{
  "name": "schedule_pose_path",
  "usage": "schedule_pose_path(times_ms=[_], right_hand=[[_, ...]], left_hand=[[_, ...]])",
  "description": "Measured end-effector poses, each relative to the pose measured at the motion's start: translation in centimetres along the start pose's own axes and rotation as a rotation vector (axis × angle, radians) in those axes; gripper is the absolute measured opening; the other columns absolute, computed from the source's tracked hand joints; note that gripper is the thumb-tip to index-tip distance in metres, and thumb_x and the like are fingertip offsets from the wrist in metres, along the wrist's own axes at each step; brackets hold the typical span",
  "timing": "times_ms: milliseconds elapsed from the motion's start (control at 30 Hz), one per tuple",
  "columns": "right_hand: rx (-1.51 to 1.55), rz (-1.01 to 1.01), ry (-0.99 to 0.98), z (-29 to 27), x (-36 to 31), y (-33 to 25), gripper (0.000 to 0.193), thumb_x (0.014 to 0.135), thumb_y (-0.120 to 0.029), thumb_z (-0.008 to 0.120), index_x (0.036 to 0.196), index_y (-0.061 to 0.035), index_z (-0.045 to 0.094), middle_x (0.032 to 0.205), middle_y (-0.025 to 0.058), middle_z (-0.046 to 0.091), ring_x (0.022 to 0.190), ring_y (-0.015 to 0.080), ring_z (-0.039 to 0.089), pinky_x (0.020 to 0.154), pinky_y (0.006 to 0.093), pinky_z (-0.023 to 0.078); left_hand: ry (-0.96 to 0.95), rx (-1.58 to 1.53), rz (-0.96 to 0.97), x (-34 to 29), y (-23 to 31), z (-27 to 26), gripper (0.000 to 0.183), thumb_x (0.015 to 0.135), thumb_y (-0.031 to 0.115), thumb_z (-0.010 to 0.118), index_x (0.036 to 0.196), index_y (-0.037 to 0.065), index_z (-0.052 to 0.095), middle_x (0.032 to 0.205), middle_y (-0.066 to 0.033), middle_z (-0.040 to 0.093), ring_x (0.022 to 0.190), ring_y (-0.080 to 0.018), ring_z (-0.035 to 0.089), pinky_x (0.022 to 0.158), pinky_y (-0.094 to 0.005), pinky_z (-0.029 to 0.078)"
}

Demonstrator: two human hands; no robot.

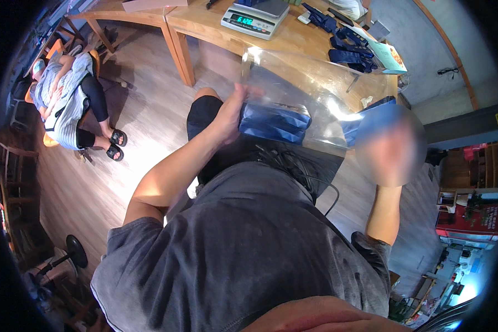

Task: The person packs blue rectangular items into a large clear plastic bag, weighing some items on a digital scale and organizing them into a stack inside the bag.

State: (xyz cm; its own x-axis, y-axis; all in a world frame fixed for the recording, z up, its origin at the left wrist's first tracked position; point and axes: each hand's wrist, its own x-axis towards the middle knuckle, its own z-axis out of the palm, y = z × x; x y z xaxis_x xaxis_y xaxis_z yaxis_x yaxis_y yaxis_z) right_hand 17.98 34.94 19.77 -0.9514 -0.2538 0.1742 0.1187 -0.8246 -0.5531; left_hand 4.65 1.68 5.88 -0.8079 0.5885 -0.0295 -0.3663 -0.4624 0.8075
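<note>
My left hand is closed on the left edge of a clear plastic bag, beside a shiny dark-blue foil packet that lies inside it. The bag stretches to the right over my lap, its film catching bright glare. At its right end my right hand is blurred, so single fingers cannot be made out. Another blue packet shows at that hand, partly hidden by the blur, and the hand appears to hold it.
On the wooden table ahead stand a digital scale, several dark-blue packets and a light-green box. Black cables lie by my lap. A person sits at the far left; a fan stands lower left.
</note>
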Motion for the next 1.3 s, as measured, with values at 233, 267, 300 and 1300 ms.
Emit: schedule_pose_path(times_ms=[233, 267, 300, 1300], right_hand=[[0.13, 0.017, 0.009, 0.2, -0.6, 1.8, 0.061, 0.101, -0.037, 0.035, 0.151, -0.0027, 0.026, 0.155, 0.0259, 0.028, 0.139, 0.0403, 0.036, 0.108, 0.0564, 0.034], [0.137, 0.018, 0.056, 0.2, -0.9, 1.8, 0.062, 0.1, -0.034, 0.035, 0.151, -0.0027, 0.025, 0.155, 0.0262, 0.027, 0.14, 0.0402, 0.036, 0.108, 0.0558, 0.034], [0.008, 0.031, 0.112, 0.5, -0.8, 1.8, 0.061, 0.096, -0.028, 0.038, 0.151, -0.0024, 0.026, 0.155, 0.0266, 0.027, 0.14, 0.0398, 0.035, 0.109, 0.0543, 0.034], [-1.481, 0.138, 0.289, 3.0, 0.1, 2.6, 0.053, 0.089, -0.002, 0.065, 0.137, 0.0002, 0.043, 0.126, 0.0131, 0.057, 0.115, 0.0224, 0.056, 0.1, 0.0367, 0.046]], left_hand=[[-0.023, 0.015, -0.053, 0.1, -0.8, -1.4, 0.09, 0.084, 0.083, 0.033, 0.126, 0.005, 0.047, 0.111, -0.0121, 0.059, 0.103, -0.0214, 0.062, 0.086, -0.0349, 0.053], [-0.031, -0.002, -0.058, 0.2, -0.9, -1.5, 0.09, 0.084, 0.083, 0.033, 0.126, 0.005, 0.047, 0.111, -0.0121, 0.058, 0.103, -0.0215, 0.062, 0.086, -0.0348, 0.053], [-0.041, -0.01, -0.073, 0.2, -1.0, -1.6, 0.09, 0.084, 0.083, 0.033, 0.126, 0.005, 0.047, 0.111, -0.0121, 0.058, 0.103, -0.0217, 0.062, 0.086, -0.0347, 0.053], [-0.106, 0.102, 0.001, 0.4, -1.9, -2.7, 0.079, 0.09, 0.075, 0.037, 0.126, 0.005, 0.052, 0.114, -0.0084, 0.058, 0.106, -0.018, 0.058, 0.092, -0.0341, 0.049]])
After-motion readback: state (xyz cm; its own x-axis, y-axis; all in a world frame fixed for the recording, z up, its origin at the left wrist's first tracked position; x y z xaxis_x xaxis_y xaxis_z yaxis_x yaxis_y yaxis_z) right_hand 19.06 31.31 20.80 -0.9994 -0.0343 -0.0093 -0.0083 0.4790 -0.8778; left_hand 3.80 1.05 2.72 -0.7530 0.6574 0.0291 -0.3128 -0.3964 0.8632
